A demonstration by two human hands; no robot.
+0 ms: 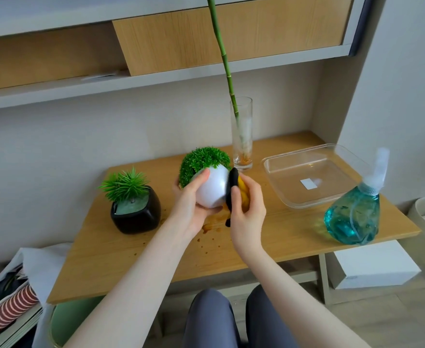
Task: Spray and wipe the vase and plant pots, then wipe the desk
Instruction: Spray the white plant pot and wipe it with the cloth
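One worktop (231, 249) noted, wooden, bearing brown spill marks near the front middle; not yet wiped. Clear tray (276, 172) at right rear, spray bottle (353, 217) with blue liquid at right front edge, standing untouched. Glass vase (241, 136) upright at rear centre, green stalk inside. Black pot (136, 214) resting at left, well apart from both hands. White pot (212, 189) lifted clear of the worktop and tilted, foliage toward the wall. Left hand (190, 204) curled round the white pot, thumb across its upper side. Right hand (248, 209) gripping a black and yellow cloth (232, 187), pressed against the pot's right flank. Step in hand judged: wiping the white pot. Next move calls for turning the pot to reach unwiped faces, then setting it down upright away from the spill.
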